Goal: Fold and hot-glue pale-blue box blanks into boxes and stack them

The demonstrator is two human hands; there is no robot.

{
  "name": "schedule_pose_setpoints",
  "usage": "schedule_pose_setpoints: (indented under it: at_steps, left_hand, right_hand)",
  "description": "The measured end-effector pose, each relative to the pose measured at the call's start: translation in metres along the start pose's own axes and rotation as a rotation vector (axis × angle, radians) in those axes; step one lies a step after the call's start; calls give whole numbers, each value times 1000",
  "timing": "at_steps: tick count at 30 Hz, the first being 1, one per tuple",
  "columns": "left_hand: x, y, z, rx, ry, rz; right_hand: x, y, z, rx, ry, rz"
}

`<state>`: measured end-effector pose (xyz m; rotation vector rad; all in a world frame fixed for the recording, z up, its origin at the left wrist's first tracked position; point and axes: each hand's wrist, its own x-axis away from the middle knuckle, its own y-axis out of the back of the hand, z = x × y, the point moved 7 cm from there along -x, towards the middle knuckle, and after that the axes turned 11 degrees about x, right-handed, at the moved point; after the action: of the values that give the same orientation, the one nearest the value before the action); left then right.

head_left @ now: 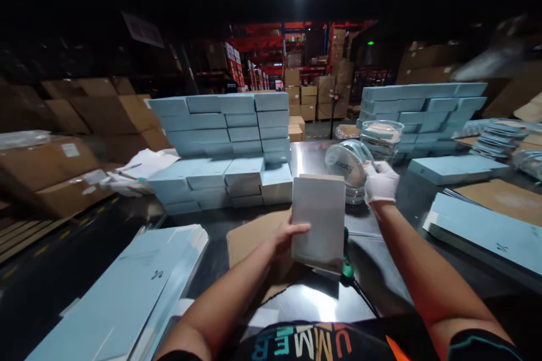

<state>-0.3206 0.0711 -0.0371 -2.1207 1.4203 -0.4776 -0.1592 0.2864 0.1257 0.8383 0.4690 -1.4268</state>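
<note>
Our left hand point(284, 235) holds an open pale box point(318, 221) upright, fingers wrapped on its edge. Our gloved right hand point(380, 181) grips a clear round container point(346, 164) tilted above the desk point(305, 299), near its far edge.

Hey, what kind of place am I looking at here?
Most likely a warehouse packing station. Tall red storage racks and stacked cardboard cartons fill the background, and walls of light blue boxes stand on the metal table. The left hand holds a grey box; the gloved right hand grips a round clear container.

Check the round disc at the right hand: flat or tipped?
Tipped: the disc stands on edge, face toward the camera, gripped by the gloved right hand above the stack.
</note>
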Motion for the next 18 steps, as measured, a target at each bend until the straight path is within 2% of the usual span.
schedule_pose_setpoints:
  at_steps: [3,5,6,8,10,12,13,15,17,18]
  left_hand:
    - [9,5,-15,-107,-145,-55]
    - [17,13,-27,-230,-225,-156]
    - [21,19,-32,-294,-238,-223]
    - [34,32,-38,-419,-245,-343]
    - [50,36,-43,-561,-309,-347]
    - [68,29,-45,-719,-432,-220]
    - [77,24,-43,-787,-485,-145]
    - [92,22,-34,-867,-504,-67]
    - [102,32,-25,-862,-448,-111]
    - [106,40,-21,-835,-418,-150]
  right_hand:
    - [-17,52,23,-18,13,-118]
    - [-16,85,49,-79,118,-85]
    - [-13,97,65,-124,194,-9]
    - [1,108,99,-205,372,254]
    - [24,103,128,-205,519,573]
    - [48,86,148,-117,627,780]
    - [59,75,156,-61,685,822]
    - [79,52,168,34,791,801]
    - [95,36,171,42,847,729]
    - [101,32,168,4,826,692]
